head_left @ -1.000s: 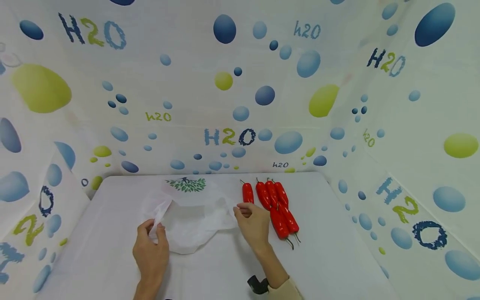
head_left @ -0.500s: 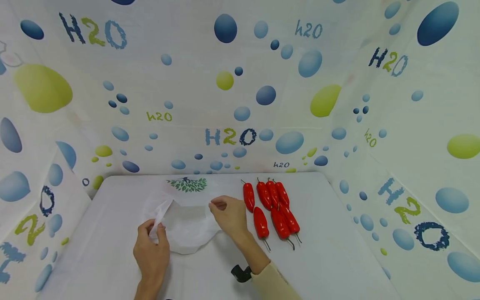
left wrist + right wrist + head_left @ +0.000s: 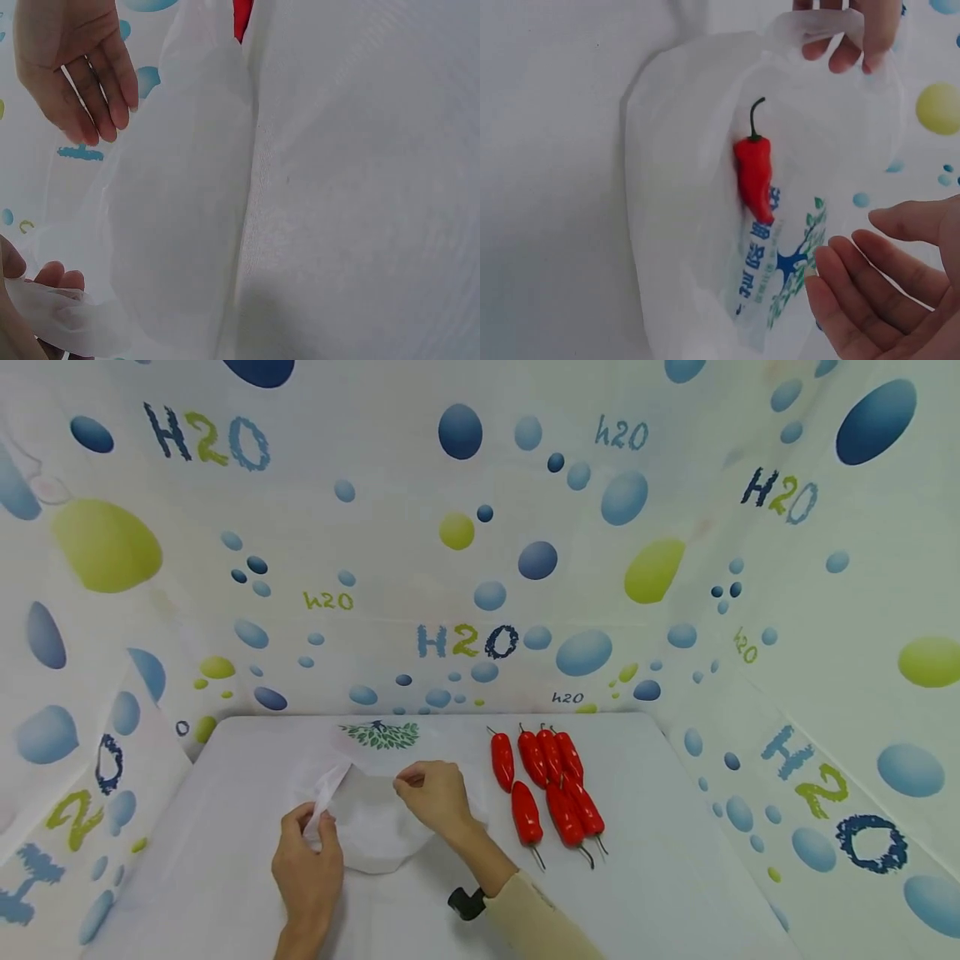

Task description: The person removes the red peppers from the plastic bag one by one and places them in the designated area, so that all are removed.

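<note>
My left hand [image 3: 307, 864] grips the rim of a thin white plastic bag [image 3: 371, 852] on its left side, as the left wrist view shows with the bag's edge [image 3: 56, 307] between thumb and fingers. The bag's mouth faces me. One red chili pepper [image 3: 754, 176] with a dark curved stem lies inside the bag in the right wrist view. Over the bag's mouth hovers my right hand [image 3: 435, 789]. Its fingers [image 3: 855, 296] are relaxed and hold nothing, apart from the pepper.
Several red chili peppers [image 3: 527, 814] lie on the white table [image 3: 660, 877], right of the bag. A green tree print [image 3: 378, 735] marks the bag's far part. Behind hangs a white backdrop [image 3: 375, 527] with blue and green dots.
My right hand has moved left from the bag's right side to over its mouth, uncovering a pepper on the table. The left hand keeps its hold. The head view has tilted slightly.
</note>
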Motion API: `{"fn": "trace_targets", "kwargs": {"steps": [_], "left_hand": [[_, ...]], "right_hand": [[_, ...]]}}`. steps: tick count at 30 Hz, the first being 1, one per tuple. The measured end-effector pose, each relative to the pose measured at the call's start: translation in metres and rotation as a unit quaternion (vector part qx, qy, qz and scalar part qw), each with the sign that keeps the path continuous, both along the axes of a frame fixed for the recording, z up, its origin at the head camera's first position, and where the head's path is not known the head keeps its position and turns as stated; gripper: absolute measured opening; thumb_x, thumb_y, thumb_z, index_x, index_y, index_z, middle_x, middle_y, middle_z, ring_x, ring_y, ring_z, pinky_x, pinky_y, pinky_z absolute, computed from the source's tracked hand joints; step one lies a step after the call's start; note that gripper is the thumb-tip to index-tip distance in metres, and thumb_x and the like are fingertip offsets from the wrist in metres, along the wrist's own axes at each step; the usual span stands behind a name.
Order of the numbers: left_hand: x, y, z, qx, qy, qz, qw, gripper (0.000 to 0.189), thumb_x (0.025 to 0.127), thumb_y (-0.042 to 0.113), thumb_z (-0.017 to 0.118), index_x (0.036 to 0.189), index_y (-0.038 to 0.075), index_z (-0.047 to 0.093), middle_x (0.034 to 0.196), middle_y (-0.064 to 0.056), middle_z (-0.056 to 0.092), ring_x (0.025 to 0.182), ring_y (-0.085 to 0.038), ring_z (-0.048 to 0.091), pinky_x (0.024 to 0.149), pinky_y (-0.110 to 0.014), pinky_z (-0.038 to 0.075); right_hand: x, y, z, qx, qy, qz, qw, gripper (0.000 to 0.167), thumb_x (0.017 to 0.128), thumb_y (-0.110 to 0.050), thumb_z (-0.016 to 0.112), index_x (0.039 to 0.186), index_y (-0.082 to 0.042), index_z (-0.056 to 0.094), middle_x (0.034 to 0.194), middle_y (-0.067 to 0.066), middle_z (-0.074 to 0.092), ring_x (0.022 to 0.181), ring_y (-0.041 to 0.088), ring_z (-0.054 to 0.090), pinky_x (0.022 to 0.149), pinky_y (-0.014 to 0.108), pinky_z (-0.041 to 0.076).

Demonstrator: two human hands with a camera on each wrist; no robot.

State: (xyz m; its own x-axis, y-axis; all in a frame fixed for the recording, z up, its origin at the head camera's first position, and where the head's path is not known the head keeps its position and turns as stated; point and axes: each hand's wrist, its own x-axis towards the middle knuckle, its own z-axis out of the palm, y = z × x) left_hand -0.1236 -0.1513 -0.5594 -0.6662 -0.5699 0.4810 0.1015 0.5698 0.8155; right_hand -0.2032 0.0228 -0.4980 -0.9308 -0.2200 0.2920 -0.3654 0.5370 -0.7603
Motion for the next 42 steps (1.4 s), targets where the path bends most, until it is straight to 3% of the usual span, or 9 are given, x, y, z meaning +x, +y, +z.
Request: {"fn": "trace_targets", "kwargs": {"steps": [7, 12, 22, 30, 34, 38, 42], "left_hand": [[0.001, 0.0, -0.003, -0.006, -0.003, -0.001, 1.0, 0.025, 0.099, 0.008, 0.066, 0.122, -0.002, 0.063, 0.097, -0.017, 0.071, 0.083, -0.03, 0.067, 0.076, -0.027, 0.039], [0.001, 0.0, 0.0, -0.005, 0.011, 0.002, 0.9999, 0.024, 0.099, 0.007, 0.067, 0.121, -0.002, 0.063, 0.097, -0.019, 0.07, 0.084, -0.031, 0.066, 0.076, -0.03, 0.04], [0.003, 0.001, 0.0, 0.002, -0.001, 0.008, 1.0, 0.024, 0.099, 0.008, 0.066, 0.12, -0.002, 0.063, 0.096, -0.017, 0.071, 0.084, -0.031, 0.067, 0.077, -0.03, 0.039], [0.002, 0.002, -0.001, 0.008, 0.006, 0.01, 0.9999, 0.024, 0.098, 0.007, 0.066, 0.12, -0.001, 0.063, 0.097, -0.017, 0.071, 0.086, -0.029, 0.066, 0.078, -0.03, 0.04], [0.0, 0.001, -0.002, 0.009, 0.003, 0.004, 0.9999, 0.024, 0.099, 0.007, 0.065, 0.121, -0.001, 0.063, 0.097, -0.016, 0.071, 0.085, -0.027, 0.065, 0.077, -0.028, 0.04], [-0.001, 0.0, -0.002, 0.008, -0.003, 0.004, 1.0, 0.025, 0.099, 0.008, 0.065, 0.122, -0.001, 0.063, 0.099, -0.016, 0.071, 0.084, -0.028, 0.066, 0.076, -0.027, 0.039], [-0.001, 0.0, -0.002, 0.005, -0.008, 0.008, 0.9999, 0.025, 0.099, 0.009, 0.066, 0.122, 0.0, 0.063, 0.1, -0.016, 0.072, 0.081, -0.027, 0.064, 0.075, -0.026, 0.04]], "right_hand": [[-0.011, -0.02, -0.012, 0.025, -0.015, 0.033, 0.999, 0.008, 0.093, -0.02, 0.079, 0.096, -0.014, 0.083, 0.084, -0.01, 0.077, 0.072, -0.005, 0.066, 0.064, 0.015, 0.051], [-0.017, -0.032, -0.017, 0.045, -0.02, 0.032, 0.9983, 0.011, 0.092, -0.02, 0.078, 0.099, -0.014, 0.084, 0.085, -0.007, 0.078, 0.072, -0.004, 0.067, 0.061, 0.015, 0.05], [-0.025, -0.058, -0.034, 0.081, -0.052, 0.023, 0.9951, 0.023, 0.09, -0.024, 0.08, 0.111, -0.015, 0.082, 0.108, -0.002, 0.078, 0.088, 0.008, 0.073, 0.063, 0.016, 0.051], [-0.031, -0.076, -0.034, 0.109, -0.044, 0.015, 0.993, 0.028, 0.091, -0.028, 0.079, 0.114, -0.012, 0.08, 0.11, 0.001, 0.079, 0.087, 0.006, 0.073, 0.069, 0.017, 0.053], [-0.038, -0.084, -0.038, 0.112, -0.03, 0.008, 0.9932, 0.036, 0.089, -0.031, 0.082, 0.121, -0.017, 0.074, 0.105, -0.003, 0.076, 0.089, 0.007, 0.069, 0.071, 0.021, 0.053], [-0.048, -0.091, -0.05, 0.11, 0.002, -0.004, 0.9939, 0.05, 0.092, -0.044, 0.077, 0.136, -0.024, 0.064, 0.125, -0.005, 0.069, 0.11, 0.012, 0.064, 0.088, 0.03, 0.054], [-0.058, -0.101, -0.066, 0.159, 0.022, -0.03, 0.9865, 0.055, 0.094, -0.056, 0.068, 0.141, -0.028, 0.061, 0.138, -0.006, 0.064, 0.116, 0.012, 0.062, 0.092, 0.034, 0.053]]}}
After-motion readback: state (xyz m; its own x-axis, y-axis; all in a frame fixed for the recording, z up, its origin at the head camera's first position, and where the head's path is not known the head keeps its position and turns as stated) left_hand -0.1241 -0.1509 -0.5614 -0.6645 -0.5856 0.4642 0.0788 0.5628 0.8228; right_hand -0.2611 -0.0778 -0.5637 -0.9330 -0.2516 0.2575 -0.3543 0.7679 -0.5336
